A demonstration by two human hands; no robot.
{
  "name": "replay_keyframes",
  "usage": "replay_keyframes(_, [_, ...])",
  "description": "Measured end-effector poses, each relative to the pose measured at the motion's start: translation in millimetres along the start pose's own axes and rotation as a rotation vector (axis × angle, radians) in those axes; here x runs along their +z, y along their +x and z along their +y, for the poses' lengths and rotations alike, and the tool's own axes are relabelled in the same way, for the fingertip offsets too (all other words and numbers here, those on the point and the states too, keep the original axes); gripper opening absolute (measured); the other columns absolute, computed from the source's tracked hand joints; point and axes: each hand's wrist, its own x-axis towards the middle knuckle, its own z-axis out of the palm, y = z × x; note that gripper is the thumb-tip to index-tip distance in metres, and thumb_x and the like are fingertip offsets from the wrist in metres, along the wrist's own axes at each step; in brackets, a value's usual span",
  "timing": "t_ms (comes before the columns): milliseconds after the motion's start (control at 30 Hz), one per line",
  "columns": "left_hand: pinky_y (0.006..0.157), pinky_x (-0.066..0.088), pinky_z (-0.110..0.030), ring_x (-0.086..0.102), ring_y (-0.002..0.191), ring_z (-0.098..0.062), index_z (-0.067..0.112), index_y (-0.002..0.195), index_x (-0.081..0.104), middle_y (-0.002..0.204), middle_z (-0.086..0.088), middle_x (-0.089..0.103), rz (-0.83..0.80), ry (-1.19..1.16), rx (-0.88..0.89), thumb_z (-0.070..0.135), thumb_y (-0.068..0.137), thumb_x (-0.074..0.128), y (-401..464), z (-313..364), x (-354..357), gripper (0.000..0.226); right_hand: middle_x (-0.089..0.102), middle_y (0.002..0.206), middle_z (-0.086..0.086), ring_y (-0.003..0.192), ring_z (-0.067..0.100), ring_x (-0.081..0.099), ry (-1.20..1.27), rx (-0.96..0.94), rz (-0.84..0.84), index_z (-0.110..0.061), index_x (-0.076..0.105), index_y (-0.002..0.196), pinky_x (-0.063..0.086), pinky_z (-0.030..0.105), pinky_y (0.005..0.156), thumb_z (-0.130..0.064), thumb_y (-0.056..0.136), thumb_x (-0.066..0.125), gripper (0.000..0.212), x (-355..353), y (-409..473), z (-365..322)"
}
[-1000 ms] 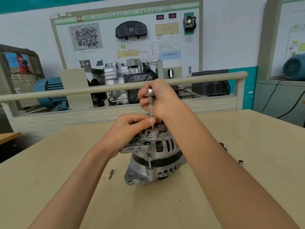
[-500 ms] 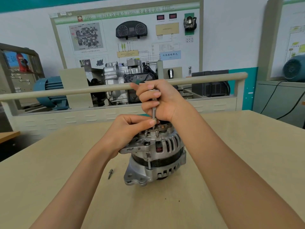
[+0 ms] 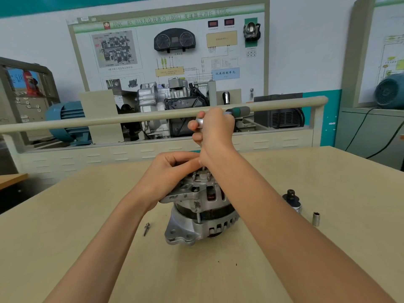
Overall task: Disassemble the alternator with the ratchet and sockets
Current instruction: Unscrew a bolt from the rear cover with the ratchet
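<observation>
Slippage is the likeliest fault: the ratchet (image 3: 218, 119) is held in the curled grip of the right hand (image 3: 215, 132), its shaft running straight down below that grip to a fastener on top of the alternator (image 3: 199, 213), and a tilted pull could round it or tip the housing, which is steadied only by the left hand (image 3: 172, 171) curled on its top, just beside the shaft. Loose pieces on the bench (image 3: 65, 248), a bolt (image 3: 146, 228) and a socket (image 3: 316, 218), could be knocked off. Little writing is legible: "DSG" on the board (image 3: 170, 47) behind.

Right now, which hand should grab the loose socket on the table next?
Right. The loose socket lies on the right of the alternator, beside the right forearm. The right hand would need to release the ratchet first; the left hand steadies the alternator.
</observation>
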Motion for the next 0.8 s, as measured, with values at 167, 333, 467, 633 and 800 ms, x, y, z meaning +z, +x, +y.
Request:
replay_keyframes(167, [0.077, 0.049, -0.01, 0.068, 0.097, -0.006, 0.032, 0.096, 0.075, 0.099, 0.008, 0.074, -0.023, -0.003, -0.013, 0.038, 0.074, 0.063, 1, 0, -1, 0.026, 0.042, 0.064, 0.002, 0.028, 0.005, 0.037, 0.056, 0.079, -0.04, -0.01, 0.04, 0.08, 0.017, 0.013, 0.029, 0.004, 0.087, 0.023, 0.023, -2, 3, -4])
replay_keyframes(333, [0.077, 0.048, -0.009, 0.067, 0.097, -0.004, 0.034, 0.094, 0.076, 0.099, 0.01, 0.074, -0.029, 0.012, -0.013, 0.04, 0.077, 0.061, 0, 2, 2, 0.024, 0.038, 0.061, 0.002, 0.026, 0.005, 0.034, 0.127, 0.158, -0.048, -0.012, 0.037, 0.078, 0.015, 0.012, 0.028, 0.002, 0.088, 0.024, 0.022, -6, 13, -6])
replay_keyframes(467, [0.078, 0.048, -0.009, 0.067, 0.098, -0.005, 0.033, 0.095, 0.075, 0.099, 0.009, 0.074, -0.025, 0.004, -0.003, 0.038, 0.078, 0.061, 1, 1, 2, 0.023, 0.037, 0.06, 0.002, 0.026, 0.005, 0.033, 0.132, 0.169, -0.082, -0.012, 0.036, 0.075, 0.014, 0.011, 0.028, 0.004, 0.086, 0.021, 0.024, -7, 13, -7])
replay_keyframes(633, [0.077, 0.046, -0.007, 0.067, 0.098, -0.003, 0.035, 0.094, 0.075, 0.1, 0.01, 0.073, -0.033, 0.003, 0.009, 0.038, 0.078, 0.06, 0, 0, 1, 0.022, 0.038, 0.062, 0.002, 0.027, 0.005, 0.032, 0.051, 0.164, -0.139, -0.012, 0.037, 0.079, 0.015, 0.011, 0.029, 0.001, 0.088, 0.022, 0.022, -3, 12, -8])
replay_keyframes(800, [0.079, 0.045, -0.006, 0.066, 0.1, 0.0, 0.038, 0.093, 0.075, 0.1, 0.013, 0.073, -0.046, 0.019, 0.011, 0.038, 0.078, 0.059, 0, 2, 2, 0.022, 0.039, 0.059, 0.0, 0.027, 0.005, 0.032, -0.052, 0.224, -0.227, -0.012, 0.037, 0.072, 0.014, 0.013, 0.028, 0.001, 0.09, 0.025, 0.025, -1, 11, -9])
